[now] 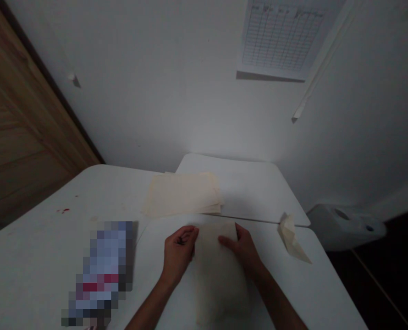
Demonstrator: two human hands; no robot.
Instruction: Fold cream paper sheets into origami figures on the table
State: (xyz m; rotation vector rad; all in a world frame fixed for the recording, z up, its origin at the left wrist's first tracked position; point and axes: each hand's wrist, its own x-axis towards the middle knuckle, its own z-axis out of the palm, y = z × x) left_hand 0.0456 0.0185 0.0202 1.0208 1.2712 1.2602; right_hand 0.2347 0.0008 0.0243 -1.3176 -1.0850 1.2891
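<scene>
A pale, off-white paper packet (221, 279), perhaps a paper bag, lies lengthwise between my hands at the table's near side. My left hand (179, 250) pinches its upper left corner between thumb and curled fingers. Gripping the upper right side, my right hand (240, 247) has its thumb on top and its fingers behind the edge. Beyond the packet rests a loose stack of cream paper sheets or flat bags (183, 195), apart from both hands. Whether the packet holds anything is hidden.
A blurred blue, white and red object (104, 266) lies on the white table (35, 256) at left. Crumpled cream paper (293, 240) sits near the right edge. A white plastic stool (344, 227) stands beyond it. A printed chart (279, 39) hangs on the wall; a wooden door (21, 123) is at left.
</scene>
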